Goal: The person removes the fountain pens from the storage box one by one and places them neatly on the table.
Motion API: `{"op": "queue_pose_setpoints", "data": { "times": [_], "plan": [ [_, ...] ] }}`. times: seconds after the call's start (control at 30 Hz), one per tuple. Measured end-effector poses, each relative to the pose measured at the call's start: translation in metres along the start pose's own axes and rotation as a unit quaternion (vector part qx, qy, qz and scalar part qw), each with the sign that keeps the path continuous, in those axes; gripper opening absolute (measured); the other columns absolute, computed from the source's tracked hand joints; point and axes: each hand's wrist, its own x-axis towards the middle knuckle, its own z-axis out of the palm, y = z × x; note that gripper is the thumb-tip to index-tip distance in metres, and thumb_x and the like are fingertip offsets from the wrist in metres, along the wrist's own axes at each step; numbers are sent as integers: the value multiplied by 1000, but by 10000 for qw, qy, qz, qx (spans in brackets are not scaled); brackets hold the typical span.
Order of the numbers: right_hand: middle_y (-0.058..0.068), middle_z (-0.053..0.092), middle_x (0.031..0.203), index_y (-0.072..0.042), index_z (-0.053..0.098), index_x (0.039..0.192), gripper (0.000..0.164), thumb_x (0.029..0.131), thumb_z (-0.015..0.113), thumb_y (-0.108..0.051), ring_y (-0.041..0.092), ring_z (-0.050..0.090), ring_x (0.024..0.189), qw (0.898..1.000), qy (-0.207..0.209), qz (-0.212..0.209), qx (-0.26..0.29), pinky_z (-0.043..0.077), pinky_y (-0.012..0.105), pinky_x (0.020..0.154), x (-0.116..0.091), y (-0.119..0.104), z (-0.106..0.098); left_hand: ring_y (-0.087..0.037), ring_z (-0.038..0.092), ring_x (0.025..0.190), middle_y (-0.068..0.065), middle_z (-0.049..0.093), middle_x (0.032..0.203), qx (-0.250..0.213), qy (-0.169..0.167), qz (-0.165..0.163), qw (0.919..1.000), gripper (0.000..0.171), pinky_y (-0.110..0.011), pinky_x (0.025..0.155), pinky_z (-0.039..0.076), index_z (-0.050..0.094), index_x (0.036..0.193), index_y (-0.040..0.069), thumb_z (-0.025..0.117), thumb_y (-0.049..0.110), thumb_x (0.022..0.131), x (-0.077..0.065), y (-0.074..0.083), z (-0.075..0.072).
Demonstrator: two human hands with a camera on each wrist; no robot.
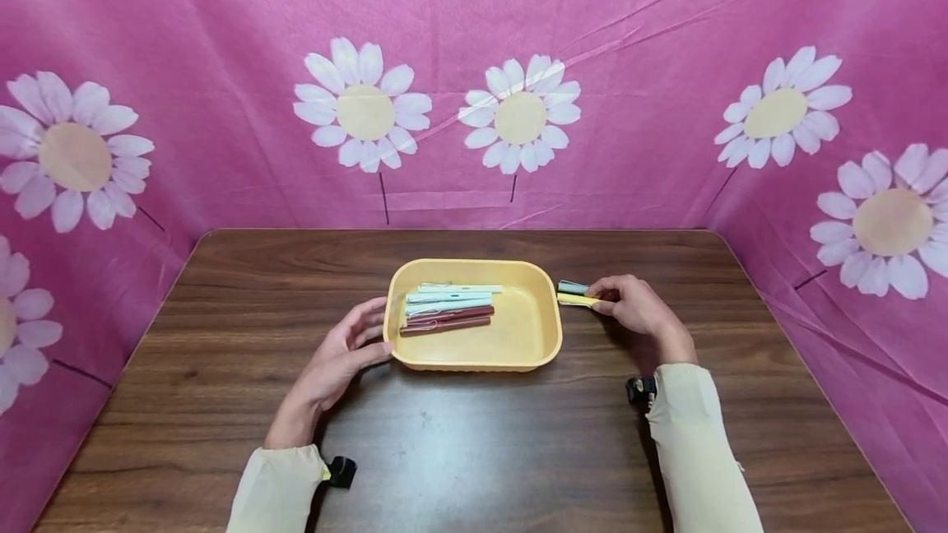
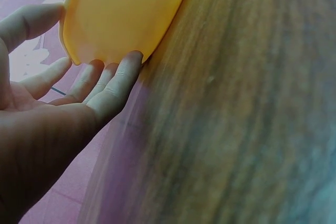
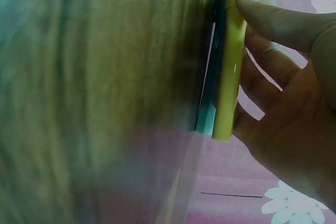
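Risks in a paired hold

The left hand (image 1: 342,358) rests, fingers spread, against the outside of its end of the yellow tray (image 1: 527,327), which lies between the two hands. The right hand (image 1: 643,308) pinches a yellow pen (image 3: 229,77); a dark green pen (image 3: 212,87) lies alongside, how firmly held cannot be told. Both extend from the right fingertips towards the tray. Inside, pale blue pens (image 1: 449,298) and dark red pens (image 1: 448,322) lie nearer the left hand. Probable faults: rounded barrels could roll against each other, freeing the green one; ends carried too low could strike the tray wall; a light left-hand touch might then let the tray slide
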Motion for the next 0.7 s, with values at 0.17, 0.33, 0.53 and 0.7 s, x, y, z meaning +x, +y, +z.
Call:
{"op": "queue_pose_setpoints", "data": {
  "times": [0.17,0.33,0.53,0.7],
  "plan": [
    [7,67,86,-8,70,99,15,84,66,-7,16,57,77,10000,-10,87,16,46,29,71,1,0,1,-38,39,127,-23,38,140,-3,20,9,10000,68,-27,86,53,31,143,10,62,-3,83,0,-1,0],
    [6,67,85,-9,70,97,14,84,66,-6,16,57,76,9999,-38,141,-21,46,28,69,3,1,1,-37,39,128,-22,38,141,22,39,-37,10000,68,-27,86,53,31,143,11,62,-2,84,0,0,-1],
    [7,67,85,-8,68,101,18,83,67,-8,16,58,77,9999,35,161,37,46,26,69,5,-3,2,-36,39,128,-20,38,140,78,114,-143,9998,67,-26,85,53,32,143,13,61,-2,84,0,1,-2],
    [8,67,89,-8,68,103,20,83,69,-11,18,58,80,9995,248,160,-63,45,28,71,3,-8,0,-36,39,128,-20,37,140,58,51,-147,9999,67,-27,85,53,31,143,12,61,-2,85,1,-1,-1]
  ]
}}
